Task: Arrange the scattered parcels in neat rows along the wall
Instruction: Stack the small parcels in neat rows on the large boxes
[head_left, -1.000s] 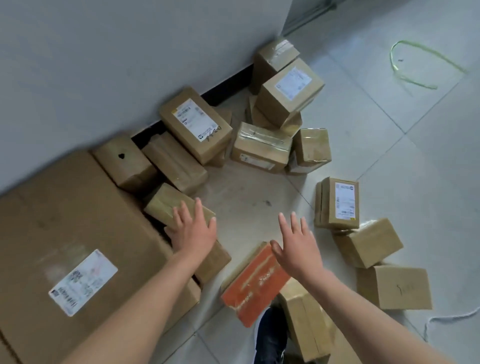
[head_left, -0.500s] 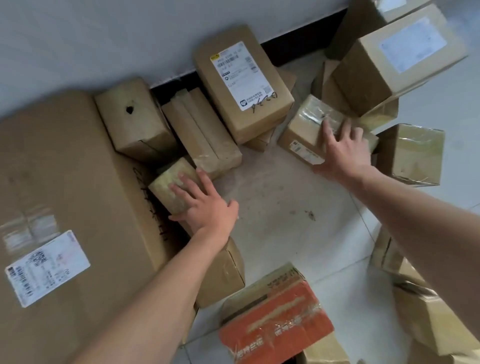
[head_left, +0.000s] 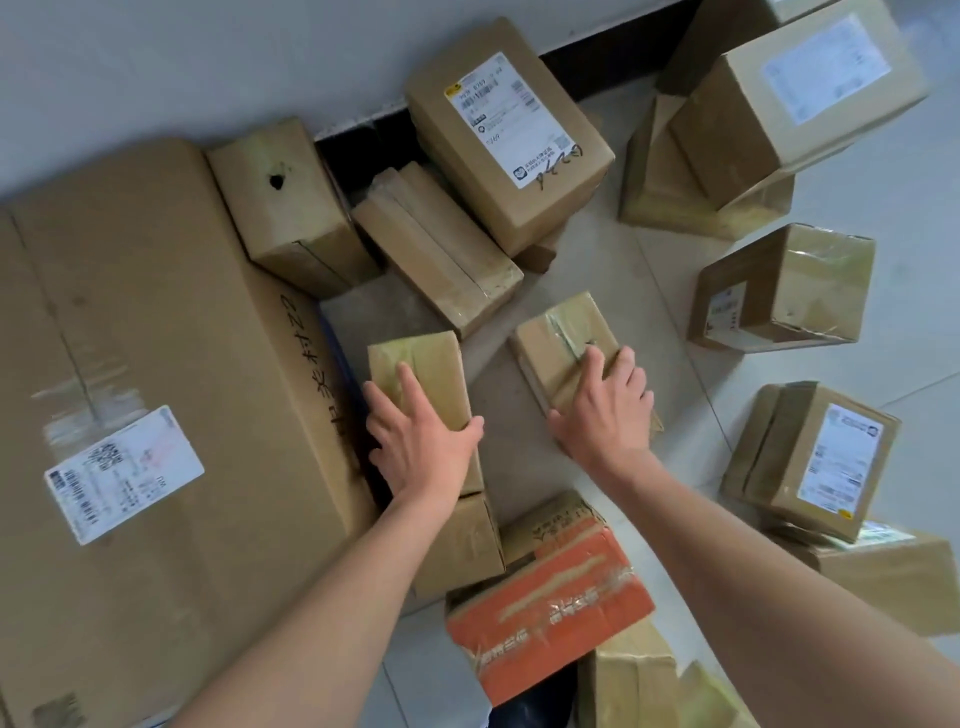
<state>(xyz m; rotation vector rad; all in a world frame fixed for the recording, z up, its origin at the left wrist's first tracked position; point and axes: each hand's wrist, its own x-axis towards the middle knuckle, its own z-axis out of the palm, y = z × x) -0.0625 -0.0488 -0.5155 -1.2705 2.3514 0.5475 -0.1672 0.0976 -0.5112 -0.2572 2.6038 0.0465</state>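
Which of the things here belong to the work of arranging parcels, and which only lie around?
For the job: left hand holding the narrow taped parcel; right hand holding the short taped parcel; labelled parcel; orange parcel; wall.
Only lying about: dark shoe, partly hidden; black skirting.

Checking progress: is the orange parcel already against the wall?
No, the orange parcel lies low in the view, away from the wall, with other parcels between.

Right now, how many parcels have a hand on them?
2: left hand holds the slim parcel beside the big carton; right hand holds the taped parcel mid-floor. No hidden ones apparent.
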